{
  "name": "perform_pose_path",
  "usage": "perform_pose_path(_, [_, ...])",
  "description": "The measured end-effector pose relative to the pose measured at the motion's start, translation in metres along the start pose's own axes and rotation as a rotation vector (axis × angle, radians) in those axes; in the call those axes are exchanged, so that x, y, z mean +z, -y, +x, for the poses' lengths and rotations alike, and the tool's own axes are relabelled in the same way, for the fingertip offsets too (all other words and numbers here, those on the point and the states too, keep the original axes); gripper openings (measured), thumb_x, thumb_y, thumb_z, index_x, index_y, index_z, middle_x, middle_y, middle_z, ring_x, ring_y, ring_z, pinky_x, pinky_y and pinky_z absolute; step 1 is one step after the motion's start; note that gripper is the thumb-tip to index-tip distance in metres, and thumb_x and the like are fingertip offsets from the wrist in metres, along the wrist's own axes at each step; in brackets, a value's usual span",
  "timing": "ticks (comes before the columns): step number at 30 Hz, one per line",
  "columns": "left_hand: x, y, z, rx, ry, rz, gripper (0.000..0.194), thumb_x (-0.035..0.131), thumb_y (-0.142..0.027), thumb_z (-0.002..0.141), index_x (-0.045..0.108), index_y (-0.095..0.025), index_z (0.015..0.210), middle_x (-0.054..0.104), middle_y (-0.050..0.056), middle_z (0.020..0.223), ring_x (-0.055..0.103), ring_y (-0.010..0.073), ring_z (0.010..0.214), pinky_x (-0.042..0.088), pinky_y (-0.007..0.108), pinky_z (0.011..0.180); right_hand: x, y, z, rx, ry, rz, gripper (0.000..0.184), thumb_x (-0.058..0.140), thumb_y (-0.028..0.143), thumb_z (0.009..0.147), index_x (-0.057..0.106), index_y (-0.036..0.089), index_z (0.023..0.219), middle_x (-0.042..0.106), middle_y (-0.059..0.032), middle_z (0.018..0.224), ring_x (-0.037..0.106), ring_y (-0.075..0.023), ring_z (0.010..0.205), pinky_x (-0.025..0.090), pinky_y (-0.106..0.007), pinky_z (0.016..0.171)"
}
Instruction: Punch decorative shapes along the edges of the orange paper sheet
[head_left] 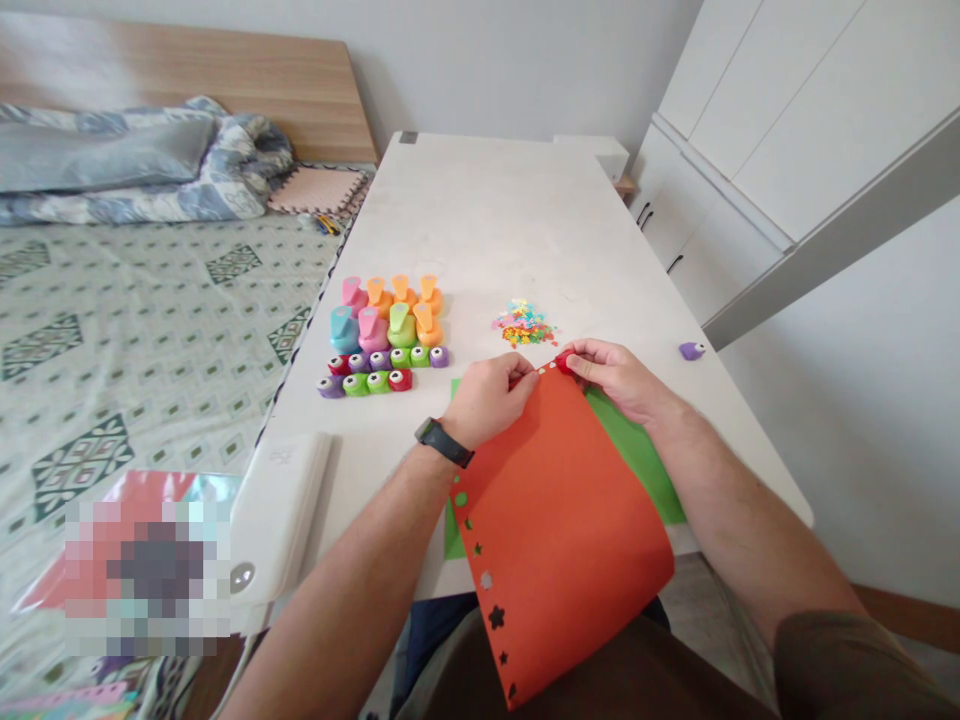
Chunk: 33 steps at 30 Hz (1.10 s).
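Observation:
A sheet of orange paper [562,510] hangs toward my body, its lower right side curling. Shapes such as flowers and stars are cut out along its left edge, and small holes run along its far edge. My left hand [495,395], with a black watch on the wrist, pinches that far edge. In my right hand [607,375] is a small red craft punch [564,362], set on the same edge. Beneath lies green paper [637,450], partly covered. Just beyond my hands sits a pile of colourful paper cutouts [523,325].
Left of my hands stand rows of larger craft punches [373,330] and small ones [377,382]. A lone purple punch [691,351] lies near the table's right edge. A white device [281,510] occupies the near left corner. A bed [165,370] adjoins the table [495,220].

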<state>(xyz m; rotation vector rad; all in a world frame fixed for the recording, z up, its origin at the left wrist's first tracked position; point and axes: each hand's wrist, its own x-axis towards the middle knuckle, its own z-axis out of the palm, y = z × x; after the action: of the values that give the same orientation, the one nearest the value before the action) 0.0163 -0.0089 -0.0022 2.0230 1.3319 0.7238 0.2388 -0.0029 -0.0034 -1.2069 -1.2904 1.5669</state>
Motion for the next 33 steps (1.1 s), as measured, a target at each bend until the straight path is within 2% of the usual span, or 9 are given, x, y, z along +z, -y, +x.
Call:
perform_pose_path(13, [-0.0010, -0.0002, 0.0003, 0.001, 0.002, 0.006, 0.023, 0.055, -0.034, 0.094, 0.071, -0.018, 0.088, 0.074, 0.004, 0.081, 0.062, 0.0156, 0.070, 0.041, 0.027, 0.062, -0.0001, -0.0010, -0.0002, 0.025, 0.025, 0.028, 0.034, 0.082, 0.044, 0.079, 0.069, 0.019, 0.099, 0.068, -0.0015, 0.088, 0.057, -0.0144, 0.074, 0.042, -0.029, 0.066])
perform_pose_path(23, [-0.0023, -0.0022, 0.0002, 0.001, 0.005, 0.008, 0.025, 0.054, -0.036, 0.094, 0.070, -0.018, 0.088, 0.074, 0.005, 0.082, 0.062, 0.0164, 0.071, 0.041, 0.027, 0.062, 0.0032, -0.0027, -0.0008, 0.007, 0.020, 0.036, 0.037, 0.084, 0.046, 0.077, 0.069, 0.020, 0.099, 0.072, -0.0026, 0.094, 0.063, -0.0169, 0.084, 0.048, -0.032, 0.080])
perform_pose_path(33, [-0.0005, 0.0001, 0.0002, 0.006, -0.002, -0.007, 0.024, 0.055, -0.035, 0.094, 0.071, -0.018, 0.089, 0.074, 0.005, 0.082, 0.062, 0.0158, 0.070, 0.041, 0.027, 0.062, 0.0027, -0.0031, -0.0006, 0.028, 0.017, 0.053, 0.036, 0.084, 0.044, 0.077, 0.069, 0.020, 0.099, 0.073, -0.0021, 0.093, 0.063, -0.0155, 0.081, 0.048, -0.030, 0.077])
